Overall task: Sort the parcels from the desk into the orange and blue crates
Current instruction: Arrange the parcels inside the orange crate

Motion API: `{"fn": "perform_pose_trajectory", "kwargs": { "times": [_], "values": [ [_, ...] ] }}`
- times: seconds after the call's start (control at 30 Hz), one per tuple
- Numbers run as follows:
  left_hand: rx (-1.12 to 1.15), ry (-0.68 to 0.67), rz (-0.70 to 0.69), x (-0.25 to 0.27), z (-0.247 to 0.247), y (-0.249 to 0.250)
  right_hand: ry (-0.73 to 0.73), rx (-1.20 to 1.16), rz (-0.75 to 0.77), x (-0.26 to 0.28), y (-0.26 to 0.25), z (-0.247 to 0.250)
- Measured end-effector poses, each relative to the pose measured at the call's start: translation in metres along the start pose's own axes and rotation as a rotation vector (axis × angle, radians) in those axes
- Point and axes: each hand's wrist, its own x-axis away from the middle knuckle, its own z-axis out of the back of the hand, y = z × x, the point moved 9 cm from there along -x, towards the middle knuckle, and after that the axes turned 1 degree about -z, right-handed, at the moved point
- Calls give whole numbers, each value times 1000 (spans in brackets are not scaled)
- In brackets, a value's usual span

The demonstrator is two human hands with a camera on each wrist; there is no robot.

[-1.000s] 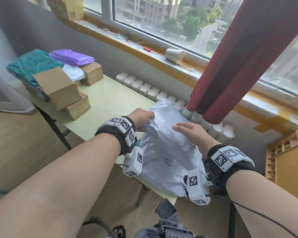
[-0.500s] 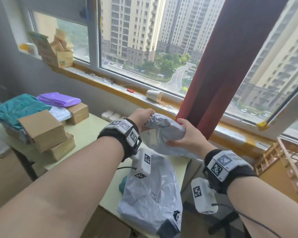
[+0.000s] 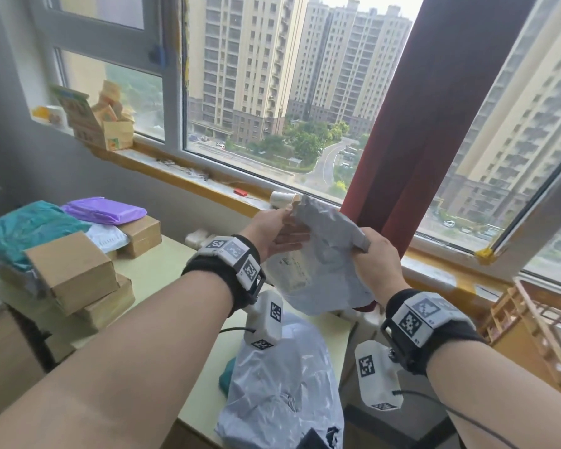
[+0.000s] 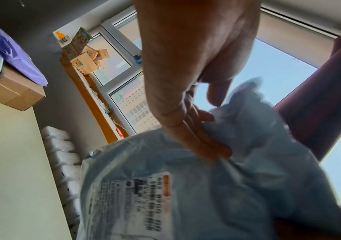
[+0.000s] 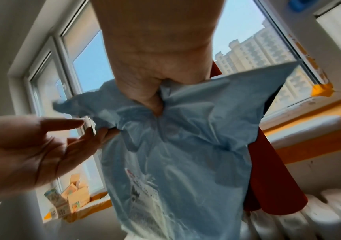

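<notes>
Left wrist view: parcel [image 4: 185, 186] label print blurred.

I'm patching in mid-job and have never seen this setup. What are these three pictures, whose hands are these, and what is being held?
There is no robot: a person wears three cameras. The head view looks down over both arms; each wrist view looks along one hand.

Both hands hold up a grey plastic mailer, label side towards the person. The right hand grips its crumpled top edge. The left hand pinches the other top corner, its fingers mostly straight.

On the desk lie another grey mailer, cardboard boxes, a purple parcel and a teal parcel. No crates are in view.
</notes>
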Motion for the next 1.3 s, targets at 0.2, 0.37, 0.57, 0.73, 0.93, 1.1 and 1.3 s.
{"fn": "perform_pose_trajectory", "kwargs": {
  "times": [0.2, 0.37, 0.57, 0.73, 0.93, 1.1, 1.3],
  "values": [
    [-211, 301, -61, -14, 63, -2, 131, -237, -238, -8, 32, 27],
    [-262, 438, -26, -16, 88, -3, 254, -602, -458, -9, 71, 34],
    [-274, 253, -27, -11, 54, -3, 268, -790, -576, -5, 81, 36],
    [-265, 229, -36, -11, 49, -3, 272, -799, -610, -5, 93, 38],
    [-280, 222, -85, -15, 45, -4, 262, -821, -630, -2, 100, 37],
    [-282, 206, -109, -14, 41, -6, 255, -839, -615, 5, 100, 38],
    [-239, 244, -157, -12, 39, -7, 256, -770, -608, 9, 109, 38]
  ]
}}
